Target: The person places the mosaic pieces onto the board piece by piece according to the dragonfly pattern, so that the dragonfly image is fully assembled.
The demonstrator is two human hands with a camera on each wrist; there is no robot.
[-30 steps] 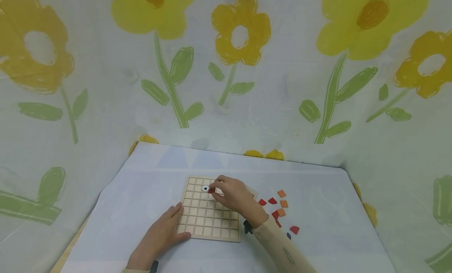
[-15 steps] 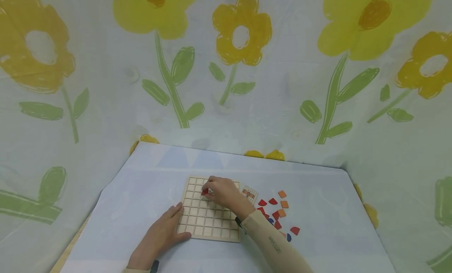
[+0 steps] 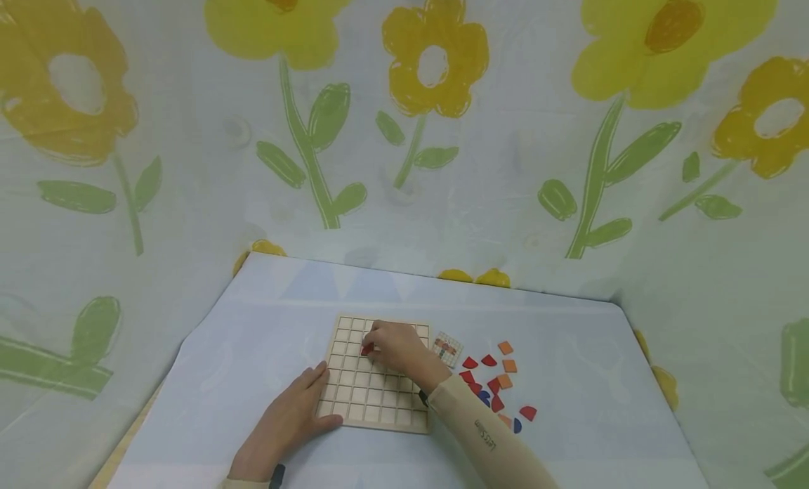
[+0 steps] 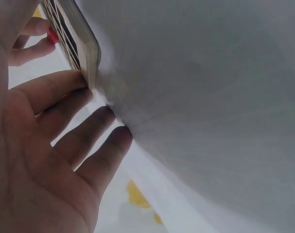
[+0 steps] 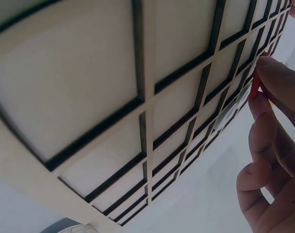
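A wooden board (image 3: 358,395) with a grid of square cells lies on the table. My right hand (image 3: 398,346) is over its far part, pinching a small red tile (image 3: 367,350) between thumb and fingers. In the right wrist view the red tile (image 5: 255,83) stands tilted close over the cells, its lower end hidden by the fingertips. A whitish tile (image 5: 227,114) sits in a cell near it; in the head view my right hand hides that spot. My left hand (image 3: 289,413) rests against the board's left edge, fingers extended (image 4: 64,109) and thumb near the front corner.
Right of the board lies a small card (image 3: 447,349) with a printed grid pattern. Beyond it are scattered orange squares (image 3: 505,348), red quarter-round tiles (image 3: 527,412) and blue tiles (image 3: 517,425). A flower-printed cloth (image 3: 487,208) rises behind the table.
My right hand has shifted left and then slightly nearer with the red tile, covering the white dotted tile and uncovering the card. The left hand has stayed put.
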